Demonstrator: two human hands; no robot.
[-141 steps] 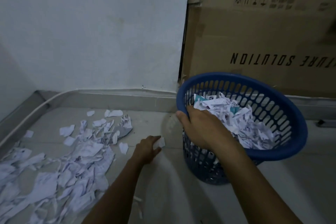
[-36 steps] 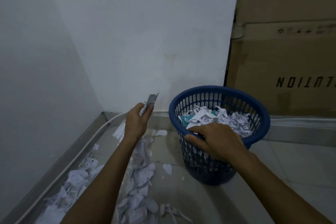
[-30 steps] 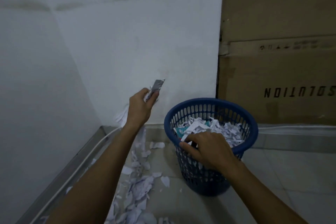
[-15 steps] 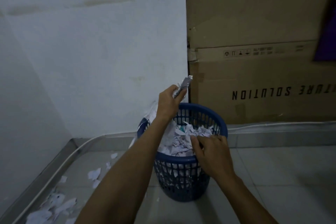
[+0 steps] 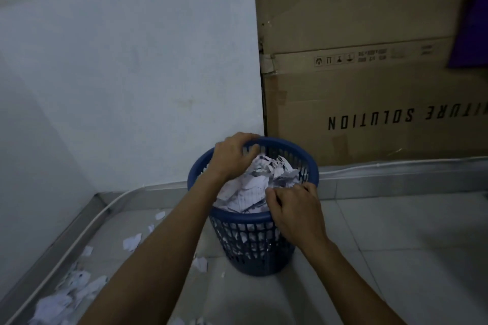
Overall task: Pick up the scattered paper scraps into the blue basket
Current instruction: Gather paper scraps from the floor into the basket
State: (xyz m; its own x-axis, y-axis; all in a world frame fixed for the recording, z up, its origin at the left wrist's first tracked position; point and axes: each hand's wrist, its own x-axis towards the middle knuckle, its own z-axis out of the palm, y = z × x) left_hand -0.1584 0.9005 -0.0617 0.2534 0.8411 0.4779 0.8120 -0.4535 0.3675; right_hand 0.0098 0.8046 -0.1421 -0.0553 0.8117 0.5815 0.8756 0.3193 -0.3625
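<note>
- Tiled floor, white wall, cardboard box behind.
- Blue basket stood heaped with paper scraps; more scraps lay at left.
- Left hand curled over the heap.
- Right hand gripped the near rim.

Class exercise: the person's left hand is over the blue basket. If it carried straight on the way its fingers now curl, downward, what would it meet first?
Most likely the heap of paper scraps inside the blue basket: the left hand is directly above it, fingers curled down. Contact cannot be judged.

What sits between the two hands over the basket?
In the head view, heaped paper scraps inside the blue basket fill the gap between left hand and right hand.
</note>
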